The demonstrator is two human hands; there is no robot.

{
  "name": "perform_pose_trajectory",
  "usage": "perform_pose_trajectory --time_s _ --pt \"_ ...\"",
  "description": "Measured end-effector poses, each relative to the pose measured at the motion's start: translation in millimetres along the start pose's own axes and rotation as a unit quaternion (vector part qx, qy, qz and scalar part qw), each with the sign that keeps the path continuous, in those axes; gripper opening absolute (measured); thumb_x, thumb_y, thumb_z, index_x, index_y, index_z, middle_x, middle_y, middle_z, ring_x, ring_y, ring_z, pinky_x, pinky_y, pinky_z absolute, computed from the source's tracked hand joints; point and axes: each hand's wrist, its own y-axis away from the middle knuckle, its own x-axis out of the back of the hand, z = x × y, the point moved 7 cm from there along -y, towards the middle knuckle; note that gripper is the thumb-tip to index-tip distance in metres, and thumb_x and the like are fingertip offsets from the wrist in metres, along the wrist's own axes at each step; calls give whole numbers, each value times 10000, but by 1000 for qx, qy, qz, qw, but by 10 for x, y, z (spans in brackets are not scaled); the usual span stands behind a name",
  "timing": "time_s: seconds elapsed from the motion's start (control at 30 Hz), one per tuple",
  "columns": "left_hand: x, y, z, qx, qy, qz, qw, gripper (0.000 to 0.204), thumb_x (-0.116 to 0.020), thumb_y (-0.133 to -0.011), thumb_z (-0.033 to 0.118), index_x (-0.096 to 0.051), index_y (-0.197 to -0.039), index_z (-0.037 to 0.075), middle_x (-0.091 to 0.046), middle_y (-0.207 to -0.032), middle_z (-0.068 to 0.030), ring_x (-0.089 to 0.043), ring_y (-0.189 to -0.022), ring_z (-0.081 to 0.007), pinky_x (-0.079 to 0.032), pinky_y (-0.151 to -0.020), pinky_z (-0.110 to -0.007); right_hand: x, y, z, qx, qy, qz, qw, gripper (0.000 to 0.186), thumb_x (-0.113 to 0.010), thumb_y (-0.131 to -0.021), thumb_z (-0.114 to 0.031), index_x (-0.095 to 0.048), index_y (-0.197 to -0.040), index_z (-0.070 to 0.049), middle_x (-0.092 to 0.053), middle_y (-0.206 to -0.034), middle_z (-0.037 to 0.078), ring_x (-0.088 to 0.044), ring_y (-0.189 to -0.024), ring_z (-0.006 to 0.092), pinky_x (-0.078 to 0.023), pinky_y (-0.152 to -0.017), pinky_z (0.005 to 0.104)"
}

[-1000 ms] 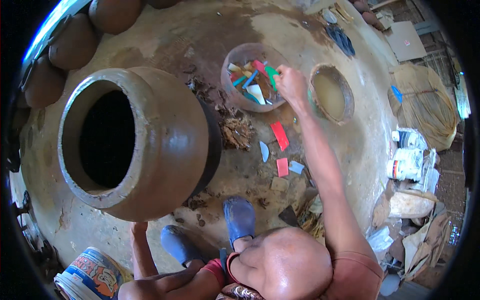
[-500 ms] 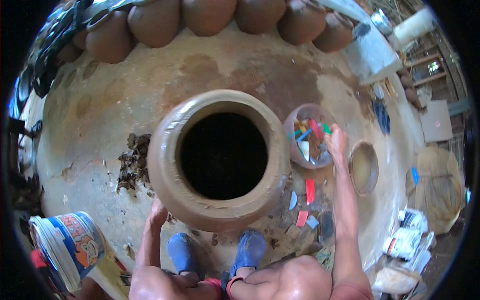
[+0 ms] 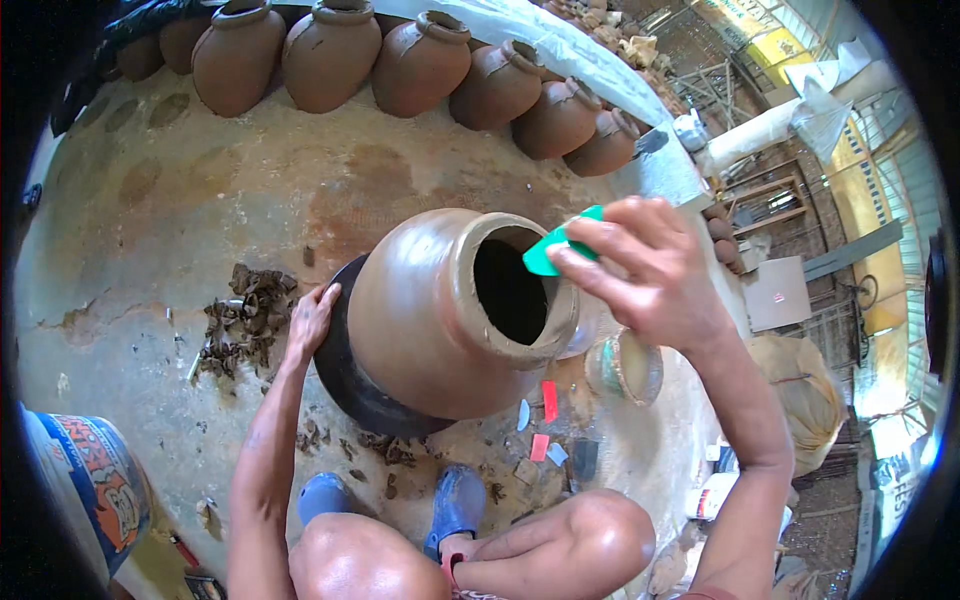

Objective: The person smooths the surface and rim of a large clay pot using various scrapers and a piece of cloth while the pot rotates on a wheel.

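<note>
A large wet clay pot [image 3: 405,310] with a thick rim and dark mouth stands on a black turntable [image 3: 335,370] in front of me. My left hand [image 3: 313,318] grips the turntable's left edge, fingers over it and beside the pot's wall. Raised at the right of the mouth, my right hand [image 3: 655,275] pinches a flat green scraper [image 3: 548,253] between thumb and fingers. From my viewpoint the scraper overlaps the rim; whether it touches the clay I cannot tell. The pot's inside is too dark to make out.
Clay scraps [image 3: 245,320] lie left of the pot. Small red pieces [image 3: 550,400] and blue pieces [image 3: 557,454] lie near my feet, beside a tub of murky water [image 3: 637,365]. A bucket [image 3: 95,490] stands at the left. Several brown pots [image 3: 420,65] line the back.
My right hand has lifted the green scraper out of the tub of coloured pieces and brought it up by the pot's mouth. The view has shifted, showing my left hand on the turntable.
</note>
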Motion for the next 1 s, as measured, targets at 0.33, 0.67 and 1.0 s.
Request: perform_pose_trajectory --time_s 0.33,0.67,1.0 --pt "-109 -311 105 38 -11 -50 998 688 -640 -899 602 -726 -1197 -13 -731 -1144 -239 -705 -1091 -349 -512 -966 -414 -452 -202 -272 123 43 -145 981 172 -688 -794 -214 -780 -916 -134 -609 -1034 -34 -568 -1052 159 -452 -875 317" --pt "-50 1230 -510 107 91 74 987 673 -621 -937 610 -610 -1036 -56 -684 -858 -201 -712 -867 -303 -535 -771 -434 -553 -267 -237 64 4 -325 944 145 -685 -807 -152 -765 -929 -150 -623 -965 23 -603 -1012 202 -470 -872 361" --pt "-10 1390 -577 207 218 11 954 908 -660 -926 611 -283 -1594 125 -600 -1049 -93 -588 -846 -165 -486 -613 -289 -704 -415 -250 1 -36 -351 936 96 -672 -751 -123 -746 -788 -75 -695 -967 91 -685 -995 291 -571 -798 434"
